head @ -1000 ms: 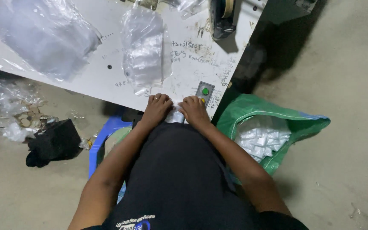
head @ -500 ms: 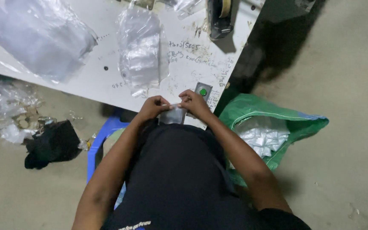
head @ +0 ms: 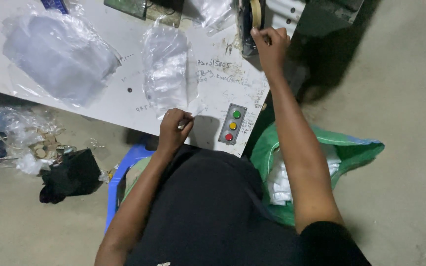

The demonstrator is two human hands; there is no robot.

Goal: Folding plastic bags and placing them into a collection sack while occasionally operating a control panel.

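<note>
I see my left hand (head: 173,130) pinching a small clear packet (head: 186,123) at the table's (head: 124,103) lower edge, steadying it, while my right hand (head: 270,45), fingers curled, touches the tape dispenser (head: 250,22) at the frame's top.

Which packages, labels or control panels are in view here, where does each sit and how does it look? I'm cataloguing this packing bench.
Large heap of clear plastic bags: table's far left, crumpled, translucent.
Clear plastic bag of small white packets: table middle, upright oblong.
Grey button box: table's near edge, rectangular, with green, yellow and red buttons.
Green woven sack: floor at right, open, white packets inside.
Handwritten marks: white tabletop, dark ink.
</note>
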